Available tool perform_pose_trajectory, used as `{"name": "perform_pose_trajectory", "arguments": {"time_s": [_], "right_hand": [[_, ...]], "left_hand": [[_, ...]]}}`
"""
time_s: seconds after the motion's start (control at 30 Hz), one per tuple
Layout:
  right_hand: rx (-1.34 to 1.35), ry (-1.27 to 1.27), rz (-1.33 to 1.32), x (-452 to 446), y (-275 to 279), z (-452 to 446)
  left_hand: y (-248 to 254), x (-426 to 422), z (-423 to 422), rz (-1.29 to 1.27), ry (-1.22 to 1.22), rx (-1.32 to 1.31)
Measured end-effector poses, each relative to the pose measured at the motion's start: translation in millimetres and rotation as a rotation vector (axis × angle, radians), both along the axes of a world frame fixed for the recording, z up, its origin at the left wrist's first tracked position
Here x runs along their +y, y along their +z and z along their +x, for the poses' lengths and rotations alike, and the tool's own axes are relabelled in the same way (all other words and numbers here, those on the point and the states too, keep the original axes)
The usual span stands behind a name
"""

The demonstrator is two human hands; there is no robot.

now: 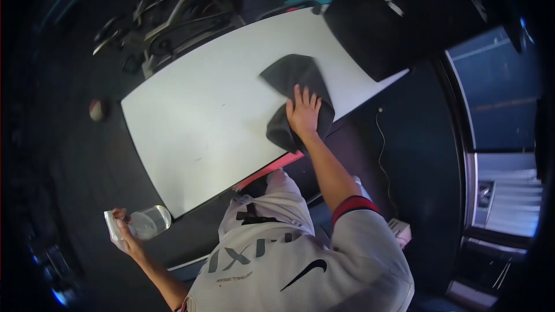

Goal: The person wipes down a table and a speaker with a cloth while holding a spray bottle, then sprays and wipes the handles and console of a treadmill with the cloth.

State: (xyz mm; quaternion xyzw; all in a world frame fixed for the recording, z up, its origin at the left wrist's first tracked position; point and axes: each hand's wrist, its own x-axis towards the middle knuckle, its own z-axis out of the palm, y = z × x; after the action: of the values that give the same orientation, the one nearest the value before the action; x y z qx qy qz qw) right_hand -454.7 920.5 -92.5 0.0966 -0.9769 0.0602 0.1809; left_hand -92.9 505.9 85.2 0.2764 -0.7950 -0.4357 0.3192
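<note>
A dark grey cloth [298, 72] lies folded and rumpled on the right part of a white tabletop [191, 115]. My right hand [303, 112] rests flat on the cloth with its fingers spread, pressing it against the surface. The cloth's edges are a little blurred. Off the table's near left corner, my left hand [128, 232] is wrapped round the upper part of a clear spray bottle [153, 223] with a white top. The bottle is tilted on its side, its base toward the table corner. A few small dark marks show on the tabletop.
A black box-like piece of furniture [416, 17] stands at the table's far right. Exercise bikes [179, 17] are behind the table. A red and white ball [97, 110] lies on the dark floor to the left. A cable [381, 144] runs along the floor at right to a pale box [400, 231].
</note>
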Motion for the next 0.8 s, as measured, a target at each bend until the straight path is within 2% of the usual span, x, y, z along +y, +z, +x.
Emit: {"name": "perform_pose_trajectory", "arguments": {"time_s": [0.1, 0.13, 0.17, 0.23, 0.3, 0.33, 0.4, 0.43, 0.5, 0.57, 0.6, 0.67, 0.8], "right_hand": [[-0.144, -0.127, 0.087, -51.1, 63.1, 44.8], [-0.186, 0.076, 0.111, -50.9, 83.7, 55.2], [-0.215, 0.283, 0.158, -59.5, 90.2, 76.2], [-0.172, 0.669, -0.144, -40.2, 81.6, 105.7], [-0.262, 0.799, -0.260, 29.9, 97.9, 104.8], [-0.158, 0.749, -0.315, 62.4, 103.2, 100.4], [-0.143, 0.532, -0.203, 130.3, 102.7, 65.3], [-0.132, 0.452, -0.285, 181.3, 102.7, 45.4], [-0.009, 0.190, -0.118, 283.0, 72.0, 13.1], [-0.057, -0.222, -0.467, 379.6, 63.8, -0.1], [-0.078, -0.515, -0.647, 423.2, 54.1, 0.3], [0.132, -0.669, -0.736, 485.0, 52.9, 3.5], [0.007, -0.844, -0.974, 529.2, 86.5, 24.5]], "left_hand": [[30.8, 16.2, -10.6, 0.006, -0.122, 0.013], [59.4, 42.8, -29.0, -0.014, -0.176, 0.001], [65.9, 53.2, -41.6, -0.009, -0.243, -0.010], [89.2, 93.8, -65.3, -0.016, -0.359, -0.040], [114.0, 170.1, -92.4, -0.070, -0.431, -0.047], [110.0, 199.5, -106.4, -0.070, -0.465, -0.021], [79.9, 235.1, -145.4, -0.054, -0.512, -0.028], [79.0, 263.3, -163.4, -0.067, -0.531, -0.047], [75.5, 323.2, -215.7, -0.072, -0.697, -0.001], [104.0, 407.1, -264.2, -0.132, -0.912, -0.040], [109.3, 447.6, -285.4, -0.128, -1.005, -0.081], [99.9, 522.1, -322.7, -0.054, -1.152, -0.060], [41.5, 648.9, -402.5, -0.050, -1.206, 0.045]]}}
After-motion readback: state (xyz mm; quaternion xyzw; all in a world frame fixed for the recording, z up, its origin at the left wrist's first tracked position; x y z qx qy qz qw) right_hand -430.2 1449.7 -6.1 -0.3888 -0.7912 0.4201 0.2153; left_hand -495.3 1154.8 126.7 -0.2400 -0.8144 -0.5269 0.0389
